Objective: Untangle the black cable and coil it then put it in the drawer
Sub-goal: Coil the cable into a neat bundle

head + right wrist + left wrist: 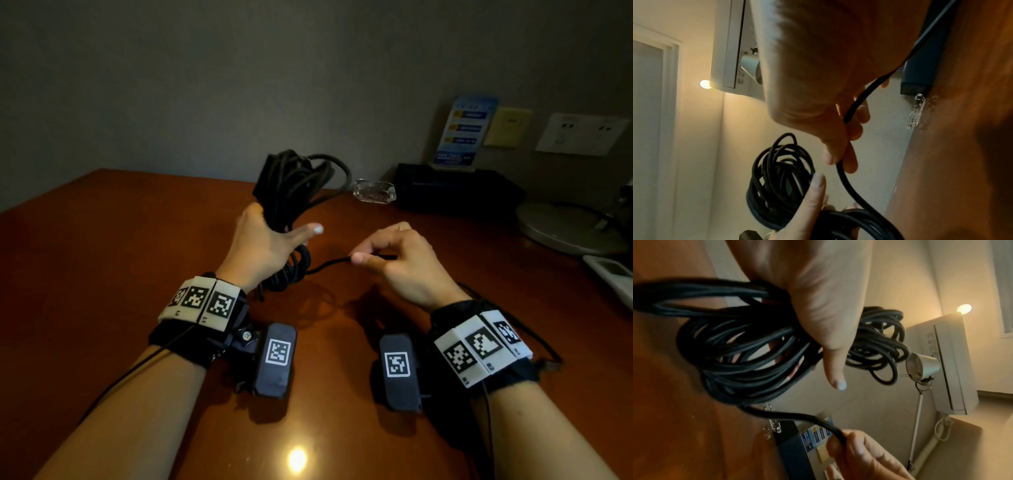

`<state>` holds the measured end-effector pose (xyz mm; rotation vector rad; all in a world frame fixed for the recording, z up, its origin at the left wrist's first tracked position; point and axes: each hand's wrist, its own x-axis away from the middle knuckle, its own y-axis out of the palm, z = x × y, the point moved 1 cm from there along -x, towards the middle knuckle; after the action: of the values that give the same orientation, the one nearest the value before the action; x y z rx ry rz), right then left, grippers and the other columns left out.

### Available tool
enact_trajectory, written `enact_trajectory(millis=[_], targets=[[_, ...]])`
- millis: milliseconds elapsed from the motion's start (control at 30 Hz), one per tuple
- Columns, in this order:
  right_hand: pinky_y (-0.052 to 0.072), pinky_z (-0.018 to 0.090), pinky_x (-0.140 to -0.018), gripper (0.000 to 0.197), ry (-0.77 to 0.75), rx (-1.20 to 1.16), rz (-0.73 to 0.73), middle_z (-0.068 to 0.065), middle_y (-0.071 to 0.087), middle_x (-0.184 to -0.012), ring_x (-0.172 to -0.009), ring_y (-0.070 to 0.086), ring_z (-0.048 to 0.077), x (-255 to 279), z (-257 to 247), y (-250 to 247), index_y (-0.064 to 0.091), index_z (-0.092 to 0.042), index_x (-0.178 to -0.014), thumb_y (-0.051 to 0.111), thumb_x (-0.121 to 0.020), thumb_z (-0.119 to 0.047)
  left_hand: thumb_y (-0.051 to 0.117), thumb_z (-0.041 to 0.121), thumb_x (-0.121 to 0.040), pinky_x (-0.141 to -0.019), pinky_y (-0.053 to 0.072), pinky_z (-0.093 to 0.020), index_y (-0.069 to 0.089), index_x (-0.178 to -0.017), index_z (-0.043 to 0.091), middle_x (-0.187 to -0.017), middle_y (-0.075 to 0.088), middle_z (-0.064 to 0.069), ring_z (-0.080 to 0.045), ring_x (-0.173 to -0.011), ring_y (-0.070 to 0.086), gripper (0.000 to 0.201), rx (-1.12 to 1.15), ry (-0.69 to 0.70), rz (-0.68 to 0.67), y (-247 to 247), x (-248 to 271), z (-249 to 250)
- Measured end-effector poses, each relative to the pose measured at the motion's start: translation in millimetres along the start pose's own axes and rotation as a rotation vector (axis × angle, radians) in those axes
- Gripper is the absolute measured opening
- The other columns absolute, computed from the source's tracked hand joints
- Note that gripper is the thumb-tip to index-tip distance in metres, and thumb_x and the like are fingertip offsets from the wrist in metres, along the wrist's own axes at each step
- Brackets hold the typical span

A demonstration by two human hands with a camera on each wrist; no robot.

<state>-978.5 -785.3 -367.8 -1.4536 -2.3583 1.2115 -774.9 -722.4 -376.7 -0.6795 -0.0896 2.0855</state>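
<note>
The black cable (293,192) is gathered into a loose bundle of many loops and held above the brown wooden table (120,246), toward its middle. The left hand (263,246) grips this bundle around its waist: its fingers curl around the far side of the loops, while the thumb (308,231) sticks out straight toward the right. Loops fan out above the hand toward the wall, and more hang below it near the wrist. In the left wrist view the bundle (748,344) spreads out on both sides of the palm (818,296), its strands crossing one another untidily.

One single strand (329,264) leaves the bottom of the bundle and runs rightward to the right hand (400,263), which pinches it between thumb and curled fingers, a little apart from the left hand and at about the same height. In the right wrist view this strand (849,183) passes through the closed fingers (851,160) and curves down to the bundle (777,183); beyond the grip the cable continues up along the palm toward the wrist.

Both wrists wear black bands with white marker blocks and a small camera unit.

At the back of the table, near the wall, stands a clear glass ashtray (375,191), just beside a dark flat box (455,188) that carries a blue card stand (462,133). A round grey lamp base (565,228) sits at the right edge, and white wall sockets (582,133) are mounted above it.
</note>
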Motion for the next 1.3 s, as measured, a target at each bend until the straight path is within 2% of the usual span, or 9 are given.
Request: enact_trajectory(millis=[67,167,300,433,700,800,1000,1133,1300], targets=[[0.031,0.049,-0.108,0.015,-0.028,-0.011,0.004,-0.012,0.053,-0.094,-0.111,0.045,0.015,-1,0,2,0.064,-0.040,-0.069,0.068,-0.083,-0.045,0.077,0.064,-0.052,-0.071,0.058,-0.037,0.061,-0.089,0.008,-0.066,0.066,0.006,-0.005,-0.067,0.070,0.069,0.037,-0.026,-0.094,4,2,3],[0.033,0.053,-0.104,0.015,-0.076,-0.026,-0.039,-0.013,0.058,-0.092,-0.107,0.045,0.012,-2,-2,5,0.064,-0.044,-0.070,0.061,-0.081,-0.055,0.071,0.079,-0.048,-0.077,0.055,-0.031,0.062,-0.103,0.017,-0.088,0.070,0.006,-0.005,-0.085,0.069,0.084,-0.005,0.015,-0.186,8,5,6],[0.044,0.045,-0.099,0.014,-0.144,-0.146,-0.067,-0.014,0.068,-0.086,-0.100,0.059,0.007,-4,-8,10,0.068,-0.042,-0.072,0.063,-0.083,-0.049,0.088,0.065,-0.041,-0.102,0.048,-0.039,0.052,-0.132,0.026,-0.125,0.063,0.013,-0.006,-0.119,0.057,0.105,0.039,0.028,-0.270,15,7,10],[0.049,0.011,-0.080,0.027,-0.167,-0.496,-0.102,-0.016,0.072,-0.087,-0.087,0.065,-0.007,0,-14,14,0.067,-0.026,-0.090,0.062,-0.090,0.001,0.092,0.041,-0.045,-0.093,0.052,-0.034,0.054,-0.129,0.025,-0.116,0.066,0.012,-0.008,-0.110,0.060,0.093,-0.155,0.061,-0.245,19,9,17],[0.045,0.013,-0.091,0.017,-0.200,-0.426,-0.134,-0.005,0.073,-0.106,-0.106,0.065,0.004,2,-19,9,0.072,-0.014,-0.103,0.064,-0.090,-0.007,0.081,0.027,-0.065,-0.081,0.054,-0.031,0.054,-0.125,0.023,-0.109,0.065,0.006,-0.013,-0.101,0.062,0.066,-0.213,0.031,-0.202,18,2,5],[0.048,0.015,-0.087,0.018,-0.194,-0.410,-0.066,-0.018,0.073,-0.088,-0.092,0.066,-0.001,1,-20,6,0.072,-0.026,-0.087,0.066,-0.089,-0.009,0.075,0.027,-0.070,-0.076,0.051,-0.028,0.055,-0.124,0.022,-0.108,0.064,0.005,-0.016,-0.101,0.062,0.059,-0.185,0.003,-0.200,15,1,3],[0.046,0.023,-0.072,0.019,-0.224,-0.370,0.076,0.003,0.061,-0.069,-0.068,0.057,0.009,-1,-18,0,0.063,-0.010,-0.071,0.069,-0.088,-0.015,0.070,0.022,-0.076,-0.068,0.043,-0.028,0.054,-0.114,0.016,-0.099,0.060,0.000,-0.021,-0.090,0.059,0.041,-0.107,-0.140,-0.174,12,-2,0],[0.046,0.026,-0.068,0.017,-0.210,-0.422,0.181,0.010,0.060,-0.064,-0.060,0.056,0.014,-1,-12,-12,0.066,-0.005,-0.076,0.065,-0.090,-0.015,0.064,0.030,-0.063,-0.066,0.053,-0.035,0.058,-0.085,0.010,-0.086,0.068,-0.008,-0.024,-0.079,0.066,0.030,-0.077,-0.224,-0.131,5,-10,-10],[0.046,0.022,-0.062,0.010,-0.261,-0.479,0.189,0.006,0.066,-0.072,-0.057,0.054,0.016,1,-17,-14,0.070,-0.010,-0.082,0.064,-0.086,-0.017,0.062,0.031,-0.061,-0.068,0.055,-0.039,0.060,-0.084,0.006,-0.085,0.068,-0.009,-0.024,-0.078,0.066,0.034,-0.082,-0.255,-0.087,5,-12,-14]])
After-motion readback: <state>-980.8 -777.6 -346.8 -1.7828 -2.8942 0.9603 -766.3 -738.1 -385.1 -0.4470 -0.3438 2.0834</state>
